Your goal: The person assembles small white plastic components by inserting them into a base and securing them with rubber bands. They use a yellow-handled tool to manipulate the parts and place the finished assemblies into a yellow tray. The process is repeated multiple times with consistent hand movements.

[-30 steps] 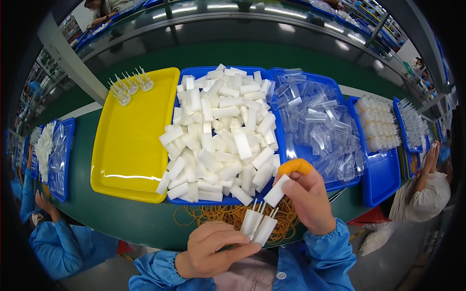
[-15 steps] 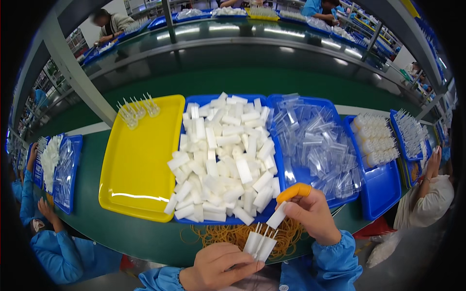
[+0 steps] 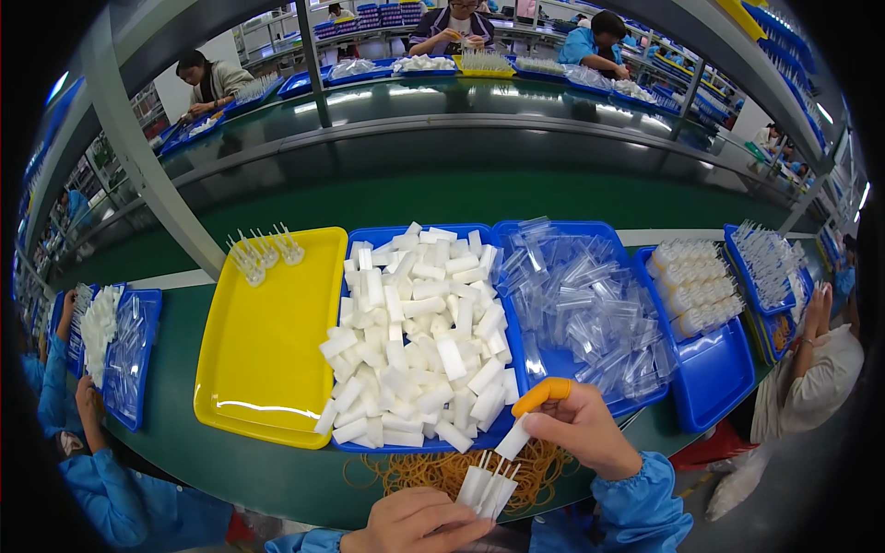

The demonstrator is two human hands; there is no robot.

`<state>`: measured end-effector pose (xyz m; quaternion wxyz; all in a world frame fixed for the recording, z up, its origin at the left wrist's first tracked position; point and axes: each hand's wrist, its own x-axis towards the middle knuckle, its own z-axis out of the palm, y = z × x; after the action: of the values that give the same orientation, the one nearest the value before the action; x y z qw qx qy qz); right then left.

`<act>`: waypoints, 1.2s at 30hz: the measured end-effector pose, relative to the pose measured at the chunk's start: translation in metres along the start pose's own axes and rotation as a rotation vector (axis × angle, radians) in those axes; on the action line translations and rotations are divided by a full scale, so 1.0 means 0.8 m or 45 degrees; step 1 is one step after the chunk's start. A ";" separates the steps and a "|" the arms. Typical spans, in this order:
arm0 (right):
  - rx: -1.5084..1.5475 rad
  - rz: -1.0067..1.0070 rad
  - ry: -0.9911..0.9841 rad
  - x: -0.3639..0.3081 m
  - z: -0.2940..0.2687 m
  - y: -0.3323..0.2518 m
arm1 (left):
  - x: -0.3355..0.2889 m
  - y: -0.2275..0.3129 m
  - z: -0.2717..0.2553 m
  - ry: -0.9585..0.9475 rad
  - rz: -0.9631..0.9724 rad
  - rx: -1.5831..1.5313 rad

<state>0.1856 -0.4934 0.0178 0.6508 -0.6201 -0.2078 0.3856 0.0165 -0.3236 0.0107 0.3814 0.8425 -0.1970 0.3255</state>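
The right hand (image 3: pixel 583 431) is pinching a white block (image 3: pixel 513 440) between thumb and orange-covered finger (image 3: pixel 542 394), its long axis slanting down-left to the pronged piece (image 3: pixel 485 490) just below; whether they are touching, I cannot tell. The left hand (image 3: pixel 419 522) is gripping that piece's lower end, over the counter's (image 3: pixel 175 378) near edge. Behind, rubber bands (image 3: pixel 415 472) are lying along the blue tray's (image 3: pixel 499 426) near edge; co-workers (image 3: pixel 588 48) are working across the room.
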 end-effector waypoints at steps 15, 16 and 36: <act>0.221 0.010 -0.045 0.002 -0.009 0.008 | -0.007 -0.007 -0.006 -0.198 0.026 0.063; 0.224 -0.001 -0.051 0.003 -0.008 0.007 | -0.008 -0.006 -0.006 -0.250 0.001 0.112; -0.239 -0.172 -0.257 -0.015 0.020 0.024 | -0.024 -0.017 0.005 -0.126 -0.040 -0.156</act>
<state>0.1619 -0.4932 0.0039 0.5904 -0.6207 -0.3487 0.3802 0.0127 -0.3164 -0.0118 0.4270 0.8357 -0.2218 0.2646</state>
